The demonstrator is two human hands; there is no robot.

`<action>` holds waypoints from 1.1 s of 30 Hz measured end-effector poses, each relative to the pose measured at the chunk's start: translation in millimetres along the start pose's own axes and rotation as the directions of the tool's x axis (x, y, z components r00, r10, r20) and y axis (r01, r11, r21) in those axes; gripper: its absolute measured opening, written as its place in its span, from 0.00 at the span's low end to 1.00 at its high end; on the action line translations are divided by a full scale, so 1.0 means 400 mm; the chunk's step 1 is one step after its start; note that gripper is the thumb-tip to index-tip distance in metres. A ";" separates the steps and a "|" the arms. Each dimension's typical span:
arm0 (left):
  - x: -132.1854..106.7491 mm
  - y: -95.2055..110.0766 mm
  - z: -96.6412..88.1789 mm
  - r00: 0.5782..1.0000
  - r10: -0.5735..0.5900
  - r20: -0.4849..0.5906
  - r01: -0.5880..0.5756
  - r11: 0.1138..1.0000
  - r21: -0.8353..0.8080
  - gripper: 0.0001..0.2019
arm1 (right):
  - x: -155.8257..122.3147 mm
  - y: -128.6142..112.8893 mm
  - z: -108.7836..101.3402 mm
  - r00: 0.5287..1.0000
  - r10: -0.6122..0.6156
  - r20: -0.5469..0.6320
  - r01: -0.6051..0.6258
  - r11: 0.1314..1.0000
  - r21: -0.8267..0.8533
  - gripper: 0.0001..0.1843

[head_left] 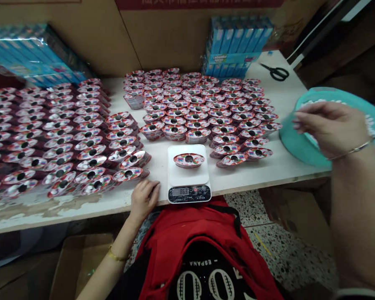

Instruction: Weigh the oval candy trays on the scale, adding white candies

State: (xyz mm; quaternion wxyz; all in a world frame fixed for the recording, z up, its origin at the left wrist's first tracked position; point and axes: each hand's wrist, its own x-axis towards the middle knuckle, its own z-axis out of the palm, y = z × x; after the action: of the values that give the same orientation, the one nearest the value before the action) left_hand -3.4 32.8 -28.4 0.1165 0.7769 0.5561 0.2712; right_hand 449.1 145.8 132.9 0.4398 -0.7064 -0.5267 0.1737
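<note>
Red packet [189, 160] sits on white scale [171, 177] near rows of similar packets [175, 129]. Left hand [144, 198] loosely curled at table edge [262, 178] beside scale, grip unclear; right hand [334, 127] over teal basin [292, 141], fingertips [299, 118] bunched, cannot tell whether holding anything.

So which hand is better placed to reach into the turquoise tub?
Probably the right hand: it appears over the turquoise tub. The left hand is at the front edge of the table, across the scale from the tub.
</note>
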 end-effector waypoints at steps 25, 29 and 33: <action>-0.009 -0.008 0.005 1.000 -0.002 -0.016 0.002 1.000 -0.030 0.07 | -0.255 -0.217 0.238 0.726 -0.028 0.688 -0.337 0.857 0.390 0.08; -0.010 -0.010 0.005 1.000 -0.016 0.002 0.017 0.999 -0.033 0.07 | -0.306 -0.142 0.186 0.633 0.166 0.756 -0.609 0.710 0.354 0.10; -0.008 -0.007 0.004 1.000 -0.014 0.005 0.014 1.000 -0.026 0.07 | -0.368 -0.031 0.185 0.583 0.316 0.749 -0.737 0.594 0.322 0.14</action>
State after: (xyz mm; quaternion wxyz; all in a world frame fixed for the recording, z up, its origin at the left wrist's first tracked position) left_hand -5.3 31.1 -32.0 0.1298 0.7721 0.5576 0.2759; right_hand 332.8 46.9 69.8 0.3627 -0.5555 -0.3024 0.6844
